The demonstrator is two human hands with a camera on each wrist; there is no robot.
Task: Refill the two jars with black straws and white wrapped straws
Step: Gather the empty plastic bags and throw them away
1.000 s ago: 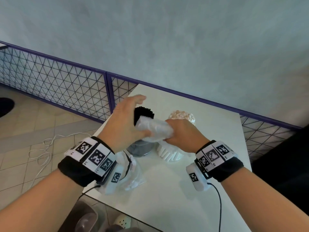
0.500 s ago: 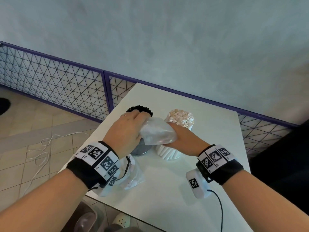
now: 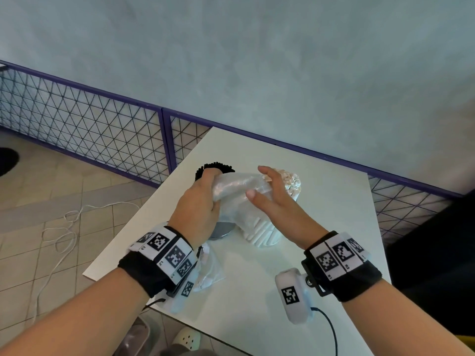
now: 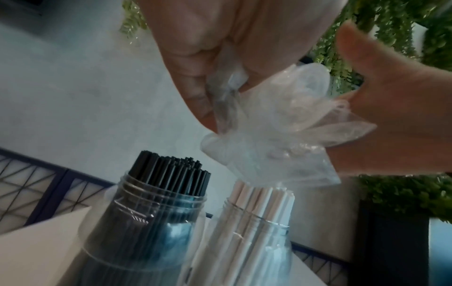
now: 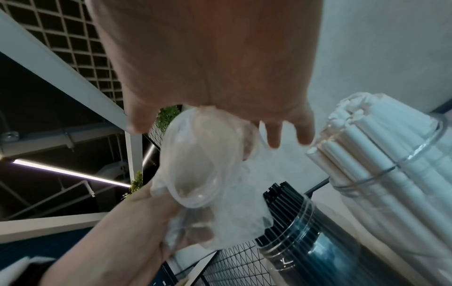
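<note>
Two clear jars stand side by side on the white table. The left jar is packed with black straws. The right jar is full of white wrapped straws. Just above both jars hangs a crumpled clear plastic bag, held between my hands. My left hand grips the bag's left end with curled fingers. My right hand lies against the bag's right side with straight fingers and the thumb out. In the wrist views the plastic bag shows nothing inside.
A second clear plastic bag lies flat on the table under my left wrist. A purple-framed mesh fence runs behind the table along a grey wall. A white cable lies on the tiled floor to the left.
My right hand has gone from a fist round the bag to straight fingers laid against it. The bag is now stretched sideways between both hands above the jars.
</note>
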